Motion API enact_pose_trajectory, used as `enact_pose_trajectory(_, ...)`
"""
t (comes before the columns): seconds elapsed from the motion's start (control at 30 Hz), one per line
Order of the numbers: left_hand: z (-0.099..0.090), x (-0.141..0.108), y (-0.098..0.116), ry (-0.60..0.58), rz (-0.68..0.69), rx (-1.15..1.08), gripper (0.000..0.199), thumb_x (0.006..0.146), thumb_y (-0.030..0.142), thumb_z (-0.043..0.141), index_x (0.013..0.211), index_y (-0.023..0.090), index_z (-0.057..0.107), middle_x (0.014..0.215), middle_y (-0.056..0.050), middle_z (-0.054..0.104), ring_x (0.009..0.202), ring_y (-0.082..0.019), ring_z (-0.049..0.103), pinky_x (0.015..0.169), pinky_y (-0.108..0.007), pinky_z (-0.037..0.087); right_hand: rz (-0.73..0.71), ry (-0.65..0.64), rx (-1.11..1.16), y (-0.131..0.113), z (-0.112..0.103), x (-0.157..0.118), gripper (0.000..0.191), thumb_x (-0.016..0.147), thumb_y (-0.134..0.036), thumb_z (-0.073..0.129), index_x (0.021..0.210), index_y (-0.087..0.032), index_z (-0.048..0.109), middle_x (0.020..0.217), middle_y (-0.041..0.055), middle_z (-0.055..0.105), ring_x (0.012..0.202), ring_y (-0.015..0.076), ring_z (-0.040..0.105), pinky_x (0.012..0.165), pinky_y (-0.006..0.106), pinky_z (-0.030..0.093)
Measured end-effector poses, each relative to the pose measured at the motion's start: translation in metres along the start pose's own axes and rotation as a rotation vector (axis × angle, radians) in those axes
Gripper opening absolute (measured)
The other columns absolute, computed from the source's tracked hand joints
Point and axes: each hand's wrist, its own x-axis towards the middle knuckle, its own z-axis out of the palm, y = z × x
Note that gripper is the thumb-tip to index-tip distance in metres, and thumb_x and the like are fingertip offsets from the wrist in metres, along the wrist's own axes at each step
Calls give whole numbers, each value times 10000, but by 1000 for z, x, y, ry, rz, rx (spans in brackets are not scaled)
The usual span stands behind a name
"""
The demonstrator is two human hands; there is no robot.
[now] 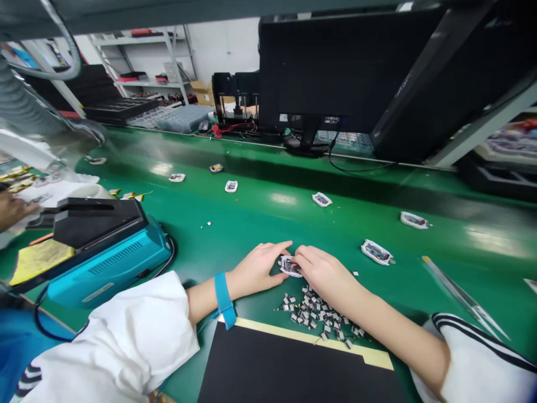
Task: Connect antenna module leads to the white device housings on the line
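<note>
A small white plastic casing with a circuit board inside [289,267] lies on the green bench mat. My left hand [258,271], with a blue wrist strap [224,299], steadies its left end between thumb and fingers. From the right, my right hand [325,274] reaches over the casing, fingertips closed and pressed against its inner right part. Whatever those fingertips pinch is hidden. Just below spreads a pile of tiny silver components with short leads [312,310]. Metal tweezers [461,296] rest to the right of my right forearm.
More white casings, such as one [376,252] at right and one [321,200] farther back, are scattered along the bench. A black sheet with a yellow edge [293,364] lies in front. At left stand a teal device [113,263] and a co-worker's hand [14,210]. A monitor [327,73] stands behind.
</note>
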Motion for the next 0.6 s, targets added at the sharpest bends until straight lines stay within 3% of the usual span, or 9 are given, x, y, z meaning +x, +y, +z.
enact_pose_trajectory(0.17, -2, -1, -1, 28, -20, -119, 632, 646, 168, 583, 1220, 169, 318, 1025, -63, 580, 892, -164, 573, 837, -293, 462, -40, 65, -104, -2, -4, 5, 74, 728, -83, 517, 781, -105, 563, 712, 60, 527, 673, 178, 506, 613, 303, 451)
enact_pose_trajectory(0.33, -8, -3, -3, 36, -21, -182, 652, 624, 129, 581, 1213, 160, 302, 1030, -63, 587, 907, -147, 582, 843, -263, 469, -167, 198, -129, 2, -1, 14, 116, 776, -169, 490, 694, -137, 565, 648, 38, 513, 611, 154, 462, 557, 283, 404)
enact_pose_trajectory(0.43, -9, -3, -2, 36, -24, -203, 650, 612, 124, 585, 1202, 158, 315, 1013, -64, 598, 919, -154, 581, 839, -267, 472, -140, 225, -15, 3, 3, 18, 205, 805, -229, 458, 653, -136, 558, 625, 42, 511, 601, 147, 452, 534, 273, 398)
enact_pose_trajectory(0.6, -7, -5, -2, 63, -39, -230, 645, 616, 135, 589, 1195, 185, 309, 1036, -54, 588, 900, -149, 585, 831, -272, 475, 1, 190, 322, 5, 3, 17, 123, 798, -145, 465, 783, -141, 586, 731, 41, 590, 690, 137, 510, 625, 252, 455)
